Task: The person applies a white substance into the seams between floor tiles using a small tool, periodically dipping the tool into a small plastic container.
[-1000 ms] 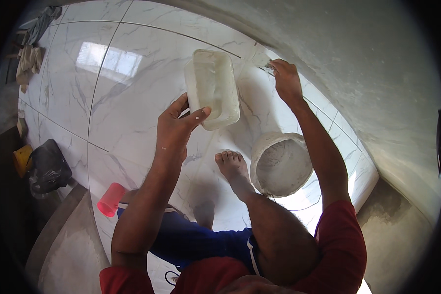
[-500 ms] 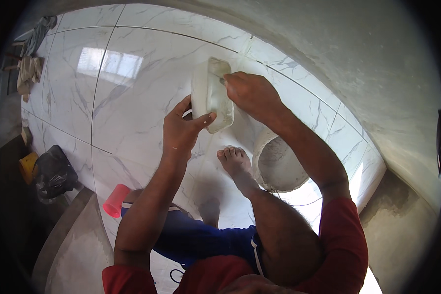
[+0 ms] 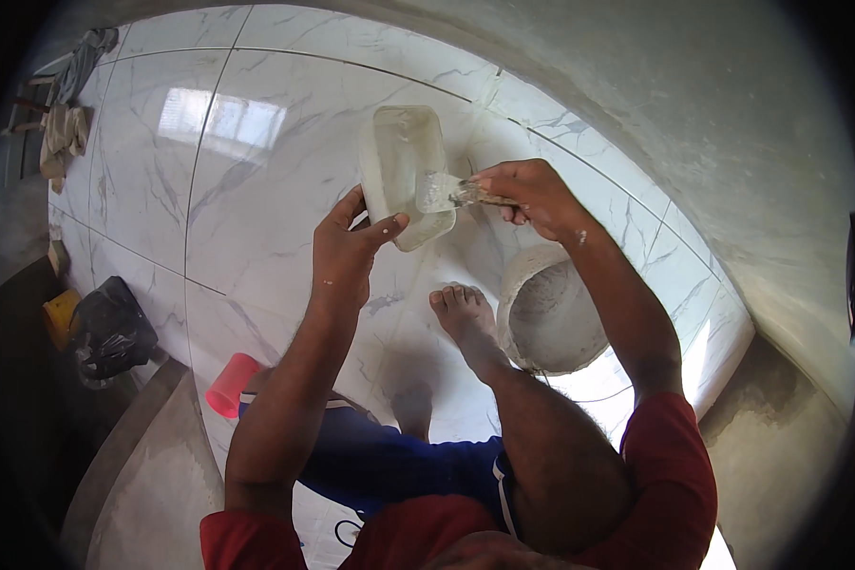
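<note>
A white rectangular plastic tub (image 3: 378, 180) with smeared inner walls is tilted above the tiles. My left hand (image 3: 347, 245) grips its near left side, thumb over the rim and fingers round the outside. My right hand (image 3: 532, 195) is closed round the handle of a putty knife (image 3: 444, 193). The knife's wide, whitish-coated blade lies over the tub's right rim, its tip inside the opening. Whether the blade touches the wall I cannot tell. Below my right forearm stands a round bucket (image 3: 553, 313) with grey residue inside.
White marble-patterned tiles (image 3: 285, 190) cover the floor, bounded by a bare grey wall (image 3: 731, 133). A pink cup (image 3: 231, 385) lies near my left knee. Farther left are a black plastic bag (image 3: 112, 328), a yellow object (image 3: 60, 316) and cloths (image 3: 64, 133). My bare foot (image 3: 464, 313) is beside the bucket.
My right hand has moved right and slightly down, drawing the knife toward the tub's right rim, so its blade now shows. The tub has turned, exposing more of its inside.
</note>
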Motion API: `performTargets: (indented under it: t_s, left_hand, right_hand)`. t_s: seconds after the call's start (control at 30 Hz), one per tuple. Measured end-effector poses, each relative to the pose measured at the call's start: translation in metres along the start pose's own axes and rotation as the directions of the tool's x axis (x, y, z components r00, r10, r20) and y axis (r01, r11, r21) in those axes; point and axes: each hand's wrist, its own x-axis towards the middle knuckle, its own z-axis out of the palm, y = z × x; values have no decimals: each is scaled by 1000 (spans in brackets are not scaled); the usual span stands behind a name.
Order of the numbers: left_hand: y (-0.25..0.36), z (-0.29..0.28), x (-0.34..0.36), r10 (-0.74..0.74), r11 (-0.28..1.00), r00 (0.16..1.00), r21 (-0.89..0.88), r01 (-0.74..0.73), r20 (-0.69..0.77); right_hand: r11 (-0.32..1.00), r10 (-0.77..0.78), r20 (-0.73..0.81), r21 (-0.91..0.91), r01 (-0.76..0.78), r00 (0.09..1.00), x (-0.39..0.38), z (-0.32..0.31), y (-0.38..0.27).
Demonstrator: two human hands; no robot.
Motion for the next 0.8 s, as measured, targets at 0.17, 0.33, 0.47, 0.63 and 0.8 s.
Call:
performTargets:
  t_s: [0.17,0.33,0.47,0.63,0.8]
  left_hand:
    - [2,-2,2,-41,997,999,-72,43,24]
    - [0,-2,1,-56,995,998,-87,57,14]
    - [-4,-6,1,-61,994,998,-92,62,8]
    - [0,-6,-3,-63,994,998,-95,61,-13]
    - [8,-6,-9,-68,993,998,-100,67,-1]
  right_hand:
    - [982,-106,-38,152,111,994,-4,-41,-11]
    - [955,-296,-276,-89,282,914,31,-90,-14]
    - [822,-467,-408,-526,217,785,73,-107,-2]
    - [254,-871,-93,-926,279,483,103,-108,7]
    - [249,-849,-102,-943,221,519,106,-100,9]
